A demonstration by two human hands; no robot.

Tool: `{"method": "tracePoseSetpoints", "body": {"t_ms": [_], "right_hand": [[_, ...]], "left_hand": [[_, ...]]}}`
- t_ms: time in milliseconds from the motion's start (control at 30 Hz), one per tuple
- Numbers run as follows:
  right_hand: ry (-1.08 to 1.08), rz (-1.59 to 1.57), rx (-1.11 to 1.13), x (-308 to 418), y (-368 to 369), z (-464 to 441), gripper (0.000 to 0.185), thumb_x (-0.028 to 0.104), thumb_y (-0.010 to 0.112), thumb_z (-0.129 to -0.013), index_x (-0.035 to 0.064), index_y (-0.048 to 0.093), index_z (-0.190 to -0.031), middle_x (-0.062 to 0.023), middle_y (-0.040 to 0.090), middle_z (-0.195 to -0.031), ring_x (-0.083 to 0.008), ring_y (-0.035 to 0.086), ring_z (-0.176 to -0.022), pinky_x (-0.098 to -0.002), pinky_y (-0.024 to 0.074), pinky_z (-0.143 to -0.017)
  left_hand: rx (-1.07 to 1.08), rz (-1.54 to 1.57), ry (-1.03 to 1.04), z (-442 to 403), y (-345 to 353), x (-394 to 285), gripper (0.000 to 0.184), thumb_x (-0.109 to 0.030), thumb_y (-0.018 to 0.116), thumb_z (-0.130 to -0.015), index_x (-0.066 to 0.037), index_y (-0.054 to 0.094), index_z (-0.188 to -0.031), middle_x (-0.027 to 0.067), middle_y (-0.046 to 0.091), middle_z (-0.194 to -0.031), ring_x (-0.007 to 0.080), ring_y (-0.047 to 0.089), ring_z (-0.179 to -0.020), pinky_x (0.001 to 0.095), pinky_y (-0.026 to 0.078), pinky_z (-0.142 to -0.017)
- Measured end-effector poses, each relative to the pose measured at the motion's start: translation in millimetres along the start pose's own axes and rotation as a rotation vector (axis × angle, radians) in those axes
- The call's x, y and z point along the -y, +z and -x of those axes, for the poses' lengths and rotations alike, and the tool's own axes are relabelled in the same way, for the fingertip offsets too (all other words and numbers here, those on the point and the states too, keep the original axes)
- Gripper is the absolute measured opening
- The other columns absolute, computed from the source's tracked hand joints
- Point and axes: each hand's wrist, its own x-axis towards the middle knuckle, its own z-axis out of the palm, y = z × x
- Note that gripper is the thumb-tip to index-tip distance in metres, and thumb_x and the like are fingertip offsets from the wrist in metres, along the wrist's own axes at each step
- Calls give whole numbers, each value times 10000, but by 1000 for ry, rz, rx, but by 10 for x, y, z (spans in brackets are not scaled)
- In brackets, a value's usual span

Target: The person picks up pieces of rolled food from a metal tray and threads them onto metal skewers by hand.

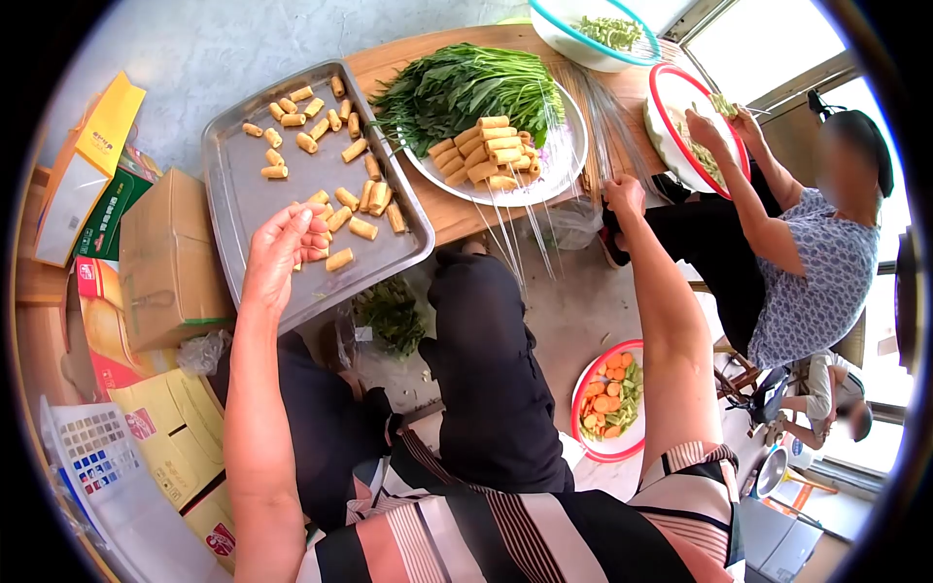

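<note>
Over the near left part of a metal tray (pixel 228 209) is my left hand (pixel 289 238), its fingers bent and drawn together; what they hold, if anything, is too small to make out. Short tan rolls (pixel 362 228) lie scattered on the tray. My right hand (pixel 625 197) is closed at the table's edge, beside a bundle of thin skewers (pixel 598 117); its fingertips are hidden. Between my hands a white plate (pixel 575 160) bears leafy greens (pixel 466 83) and a pile of rolls (pixel 496 151). Several skewers stick out from the pile over the plate's near rim.
Cardboard boxes (pixel 165 257) stand at the left, with a white basket (pixel 126 486) below. A red-rimmed basin (pixel 641 428) of cut vegetables is on the floor. At right a seated person (pixel 816 243) works over another red-rimmed basin (pixel 658 97); another person (pixel 826 394) sits farther back.
</note>
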Motion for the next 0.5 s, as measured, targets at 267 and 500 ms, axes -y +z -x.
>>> {"method": "tracePoseSetpoints", "body": {"t_ms": [267, 500], "right_hand": [[-46, -272, 112, 98, -245, 309, 168, 204, 612, -750, 45, 664, -756, -48, 644, -652, -126, 602, -553, -277, 481, -566], [186, -1476, 717, 226, -460, 738, 125, 181, 616, -843, 93, 529, -828, 10, 487, -653, -108, 435, -545, -237, 346, -470]], "left_hand": [[-17, -13, 16, 70, -56, 15, 268, -245, 543, -930, -23, 603, -1067, 26, 614, -859, 83, 570, -718, 221, 477, -652], [-40, 19, 28, 122, -121, 14, 285, -265, 544, -930, -25, 593, -1077, 29, 601, -864, 92, 569, -731, 222, 474, -648]]}}
